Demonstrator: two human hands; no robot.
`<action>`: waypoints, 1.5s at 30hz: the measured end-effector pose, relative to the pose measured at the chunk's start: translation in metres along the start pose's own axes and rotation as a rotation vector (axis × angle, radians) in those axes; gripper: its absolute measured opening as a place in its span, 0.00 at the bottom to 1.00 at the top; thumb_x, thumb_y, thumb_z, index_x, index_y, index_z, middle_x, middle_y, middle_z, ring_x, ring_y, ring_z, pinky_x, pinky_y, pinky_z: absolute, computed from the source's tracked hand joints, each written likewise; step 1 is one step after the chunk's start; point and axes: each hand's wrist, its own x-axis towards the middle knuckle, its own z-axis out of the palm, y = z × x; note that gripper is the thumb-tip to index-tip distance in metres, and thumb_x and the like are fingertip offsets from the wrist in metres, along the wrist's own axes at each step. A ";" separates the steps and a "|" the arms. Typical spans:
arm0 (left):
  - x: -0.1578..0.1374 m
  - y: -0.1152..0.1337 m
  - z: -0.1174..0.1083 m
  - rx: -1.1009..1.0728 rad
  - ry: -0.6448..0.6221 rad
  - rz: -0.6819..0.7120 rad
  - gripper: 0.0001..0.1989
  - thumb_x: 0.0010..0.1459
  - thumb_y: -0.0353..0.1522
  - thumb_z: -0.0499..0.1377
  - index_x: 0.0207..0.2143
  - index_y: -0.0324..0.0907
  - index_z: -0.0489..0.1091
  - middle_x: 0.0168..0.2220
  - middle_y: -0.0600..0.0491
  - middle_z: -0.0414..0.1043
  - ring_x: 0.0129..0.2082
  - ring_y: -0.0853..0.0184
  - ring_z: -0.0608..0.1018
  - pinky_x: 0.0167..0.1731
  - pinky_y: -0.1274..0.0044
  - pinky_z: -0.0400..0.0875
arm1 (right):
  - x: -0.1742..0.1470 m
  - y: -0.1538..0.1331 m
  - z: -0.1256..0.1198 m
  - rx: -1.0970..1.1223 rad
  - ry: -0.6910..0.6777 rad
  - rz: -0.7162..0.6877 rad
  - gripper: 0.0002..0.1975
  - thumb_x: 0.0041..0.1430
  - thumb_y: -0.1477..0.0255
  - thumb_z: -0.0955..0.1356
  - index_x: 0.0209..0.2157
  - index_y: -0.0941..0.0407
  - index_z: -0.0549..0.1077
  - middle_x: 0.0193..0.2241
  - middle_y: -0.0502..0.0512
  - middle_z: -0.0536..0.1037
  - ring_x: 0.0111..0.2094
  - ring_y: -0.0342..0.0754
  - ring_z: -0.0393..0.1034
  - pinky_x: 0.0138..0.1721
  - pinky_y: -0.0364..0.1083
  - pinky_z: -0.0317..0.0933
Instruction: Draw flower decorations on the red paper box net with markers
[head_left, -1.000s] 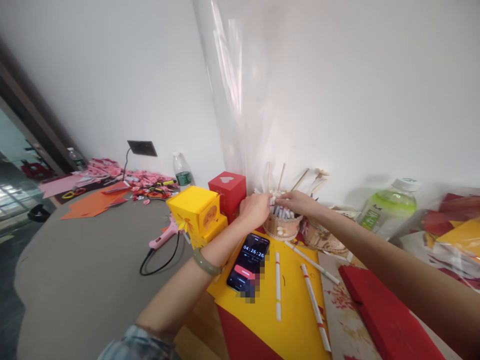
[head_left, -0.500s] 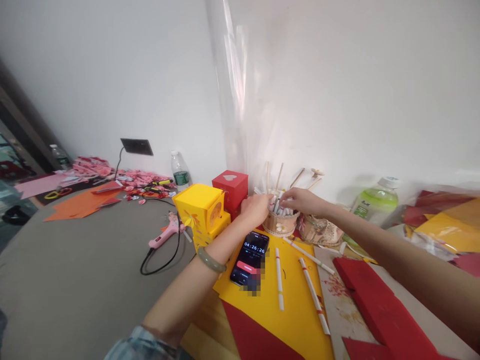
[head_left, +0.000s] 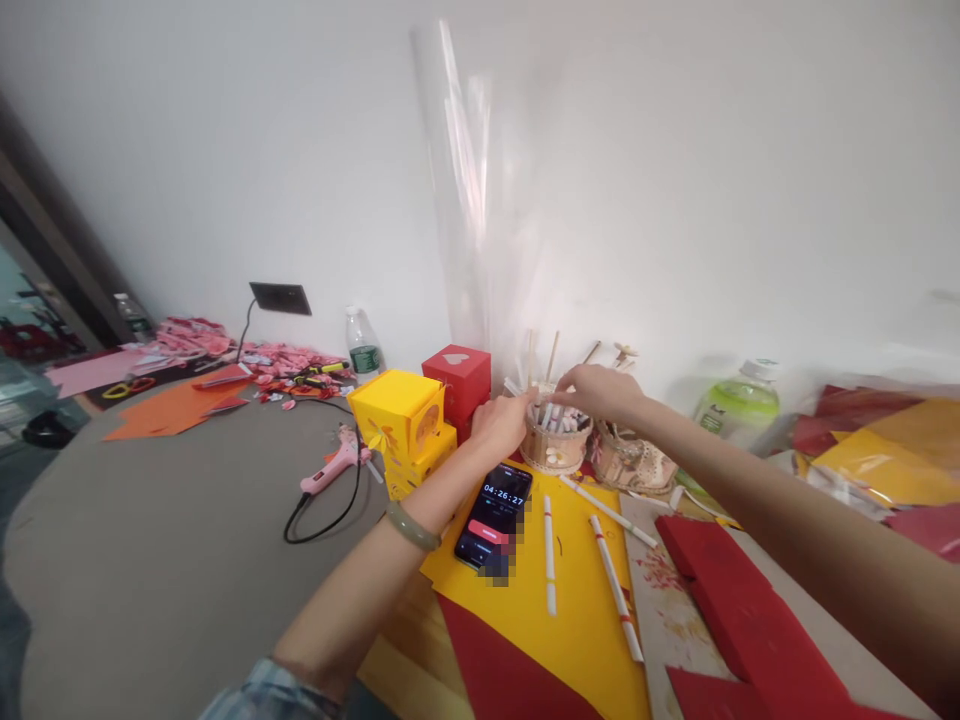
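A small round wooden basket [head_left: 556, 450] with a flower on its front stands by the wall. White marker pens [head_left: 568, 418] and thin sticks fill it. At its left rim, my left hand [head_left: 501, 425] has its fingers bent against the edge. My right hand [head_left: 600, 390] reaches over from the right, its fingers curled down together among the pens; whatever is between the fingertips is hidden. Below the basket, a phone [head_left: 495, 515] with a running timer lies on yellow paper [head_left: 581, 640]. Three white marker pens [head_left: 550, 560] lie loose to its right.
Left of the basket stand a yellow box [head_left: 397, 405] and a red box [head_left: 457, 380]. A corded pink glue gun [head_left: 337, 462] lies on the grey table [head_left: 187, 560]. A second basket [head_left: 634, 458], a green bottle [head_left: 739, 405] and red folded paper [head_left: 739, 610] are at right.
The view has shifted slightly. My right hand has risen a little, with its fingers still over the pens. My left hand stays at the basket's rim.
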 end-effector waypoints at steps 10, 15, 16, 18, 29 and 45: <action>-0.015 0.004 -0.014 -0.238 0.191 -0.006 0.19 0.60 0.30 0.49 0.52 0.49 0.66 0.45 0.49 0.72 0.47 0.58 0.72 0.49 0.66 0.63 | -0.011 0.009 -0.013 0.213 0.185 -0.029 0.18 0.57 0.61 0.61 0.34 0.58 0.77 0.37 0.61 0.78 0.38 0.55 0.71 0.33 0.46 0.60; -0.034 0.021 -0.038 -0.579 0.277 0.116 0.17 0.60 0.32 0.51 0.52 0.43 0.66 0.52 0.51 0.67 0.44 0.66 0.73 0.48 0.75 0.64 | -0.052 0.022 -0.049 0.399 0.159 -0.254 0.19 0.57 0.58 0.61 0.29 0.57 0.75 0.26 0.52 0.77 0.29 0.46 0.70 0.28 0.40 0.58; -0.040 0.027 -0.041 -0.657 0.248 0.147 0.18 0.59 0.33 0.54 0.52 0.42 0.66 0.48 0.51 0.69 0.40 0.67 0.74 0.44 0.76 0.66 | -0.064 0.022 -0.052 0.474 0.122 -0.330 0.19 0.56 0.58 0.62 0.27 0.58 0.75 0.23 0.51 0.75 0.27 0.45 0.68 0.25 0.40 0.57; -0.054 0.040 -0.043 -0.803 0.155 0.203 0.18 0.56 0.33 0.58 0.49 0.40 0.68 0.38 0.52 0.74 0.33 0.69 0.75 0.36 0.78 0.69 | -0.086 0.023 -0.056 0.558 0.068 -0.395 0.19 0.54 0.57 0.64 0.22 0.58 0.73 0.18 0.49 0.69 0.21 0.42 0.63 0.21 0.40 0.52; -0.111 0.096 -0.027 -1.838 -0.164 0.089 0.12 0.44 0.33 0.67 0.31 0.38 0.70 0.25 0.57 0.71 0.22 0.75 0.75 0.21 0.87 0.68 | -0.175 0.059 -0.016 0.575 0.380 -0.271 0.15 0.54 0.62 0.67 0.40 0.56 0.70 0.25 0.53 0.76 0.22 0.45 0.67 0.23 0.43 0.59; -0.138 0.135 0.023 -0.403 -0.156 0.603 0.15 0.63 0.39 0.47 0.30 0.40 0.64 0.27 0.54 0.68 0.27 0.69 0.70 0.28 0.80 0.61 | -0.239 0.092 0.018 1.182 0.001 -0.095 0.17 0.57 0.61 0.64 0.19 0.53 0.73 0.12 0.47 0.63 0.14 0.41 0.54 0.16 0.44 0.47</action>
